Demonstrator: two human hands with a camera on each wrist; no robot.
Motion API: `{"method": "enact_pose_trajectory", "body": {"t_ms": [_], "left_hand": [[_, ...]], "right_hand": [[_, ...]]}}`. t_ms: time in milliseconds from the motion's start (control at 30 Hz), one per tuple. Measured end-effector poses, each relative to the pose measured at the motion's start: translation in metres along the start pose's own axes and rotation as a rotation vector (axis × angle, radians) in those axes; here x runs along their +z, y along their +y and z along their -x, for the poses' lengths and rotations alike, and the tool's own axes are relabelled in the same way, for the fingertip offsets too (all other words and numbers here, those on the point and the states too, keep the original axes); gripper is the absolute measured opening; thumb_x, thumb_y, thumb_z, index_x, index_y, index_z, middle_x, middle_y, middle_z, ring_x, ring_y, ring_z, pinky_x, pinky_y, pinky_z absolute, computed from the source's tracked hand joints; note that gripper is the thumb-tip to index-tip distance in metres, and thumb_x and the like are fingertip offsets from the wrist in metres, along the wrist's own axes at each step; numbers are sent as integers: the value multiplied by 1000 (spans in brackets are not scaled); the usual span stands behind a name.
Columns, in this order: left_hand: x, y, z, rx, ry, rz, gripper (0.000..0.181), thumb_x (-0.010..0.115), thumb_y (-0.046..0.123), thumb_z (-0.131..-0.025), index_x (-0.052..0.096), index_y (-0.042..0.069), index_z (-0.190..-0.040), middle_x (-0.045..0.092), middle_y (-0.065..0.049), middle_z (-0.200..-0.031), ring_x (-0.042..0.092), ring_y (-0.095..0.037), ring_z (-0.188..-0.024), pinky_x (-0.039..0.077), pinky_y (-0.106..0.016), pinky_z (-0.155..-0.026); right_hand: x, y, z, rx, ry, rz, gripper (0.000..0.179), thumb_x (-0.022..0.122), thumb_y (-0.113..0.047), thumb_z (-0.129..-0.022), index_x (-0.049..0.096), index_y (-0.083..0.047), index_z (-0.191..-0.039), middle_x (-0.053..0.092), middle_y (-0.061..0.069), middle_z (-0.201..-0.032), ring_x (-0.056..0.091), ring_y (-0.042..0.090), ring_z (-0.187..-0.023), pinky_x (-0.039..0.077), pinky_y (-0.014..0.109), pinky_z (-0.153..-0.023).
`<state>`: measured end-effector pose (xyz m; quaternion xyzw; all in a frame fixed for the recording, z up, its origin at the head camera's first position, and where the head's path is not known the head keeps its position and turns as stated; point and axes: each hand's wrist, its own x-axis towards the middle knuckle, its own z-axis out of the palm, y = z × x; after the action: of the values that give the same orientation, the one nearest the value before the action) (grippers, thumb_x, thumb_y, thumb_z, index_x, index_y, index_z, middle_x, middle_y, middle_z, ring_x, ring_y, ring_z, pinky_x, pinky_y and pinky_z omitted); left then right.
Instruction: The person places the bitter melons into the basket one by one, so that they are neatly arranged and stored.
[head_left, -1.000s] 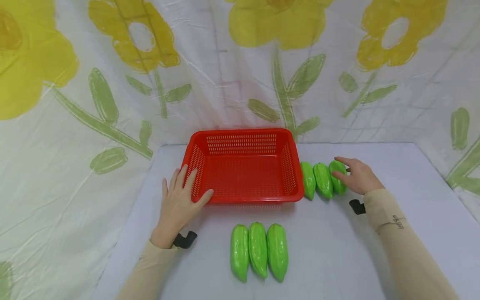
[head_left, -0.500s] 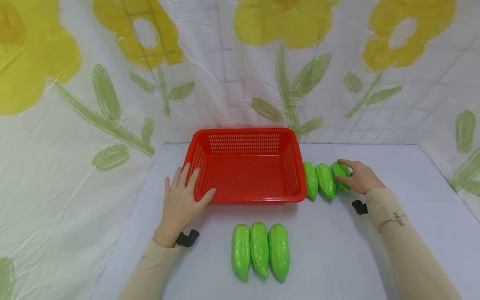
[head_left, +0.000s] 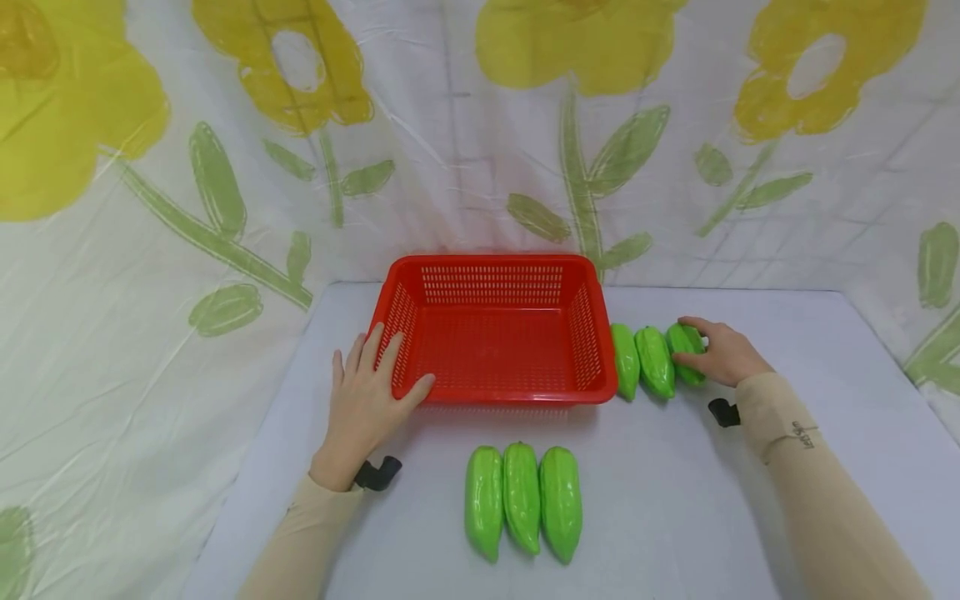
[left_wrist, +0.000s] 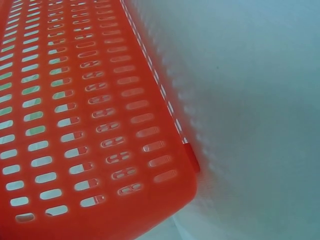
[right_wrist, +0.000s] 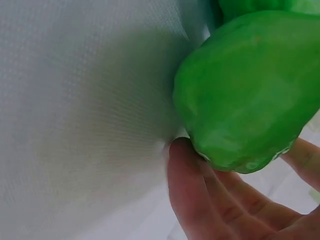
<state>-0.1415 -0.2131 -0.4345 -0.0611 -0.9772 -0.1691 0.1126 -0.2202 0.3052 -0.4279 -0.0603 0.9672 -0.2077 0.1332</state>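
Observation:
My left hand (head_left: pixel 363 408) lies with spread, fairly straight fingers over the front left corner of a red plastic basket (head_left: pixel 517 397). The basket has slotted sides, and nothing lies inside it; the left wrist view shows its perforated wall (left_wrist: pixel 115 115) close up. Right of the basket, several glossy green, ridged, pointed gourd-like fruits lie in a row. My right hand (head_left: pixel 723 354) holds the outermost green fruit (head_left: pixel 683 340) between thumb and fingers. The right wrist view shows fingers (right_wrist: pixel 187 185) around the end of that fruit, which is close to the white surface.
Beside the held fruit lie a middle green fruit (head_left: pixel 656 362) and another green fruit (head_left: pixel 626 360) partly hidden by the basket's edge. Three more green fruits (head_left: pixel 522 500) lie side by side in front of the basket. A flower-printed cloth (head_left: pixel 495 183) hangs behind the white table (head_left: pixel 645 517).
My right hand has closed in on the outermost green fruit and its fingers now grip it. The left hand stays at the basket's corner. The head view has shifted slightly.

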Motion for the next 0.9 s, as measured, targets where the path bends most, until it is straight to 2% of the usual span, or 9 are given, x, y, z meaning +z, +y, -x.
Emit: {"method": "enact_pose_trajectory", "body": {"t_ms": [333, 567, 900], "left_hand": [[1, 0, 0, -4, 2, 5, 87, 61, 62, -93, 41, 9, -159, 30, -19, -168, 26, -47, -152, 9, -75, -122], [1, 0, 0, 0, 8, 6, 87, 61, 63, -93, 41, 10, -159, 30, -19, -168, 27, -47, -151, 10, -75, -122], [0, 0, 0, 5, 16, 8, 87, 61, 62, -93, 42, 9, -158, 30, -20, -167, 28, -48, -150, 11, -75, -121]], "right_hand": [[-6, 1, -2, -17, 9, 25, 75, 69, -36, -98, 38, 2, -154, 46, 47, -141, 50, 65, -124, 44, 74, -100], [-21, -7, 3, -8, 26, 4, 77, 69, -37, -99, 35, 0, -156, 44, 42, -144, 53, 60, -124, 48, 70, -96], [-35, -19, 9, -25, 61, -15, 78, 69, -36, -99, 33, -1, -158, 44, 40, -146, 56, 59, -124, 49, 69, -96]]}}
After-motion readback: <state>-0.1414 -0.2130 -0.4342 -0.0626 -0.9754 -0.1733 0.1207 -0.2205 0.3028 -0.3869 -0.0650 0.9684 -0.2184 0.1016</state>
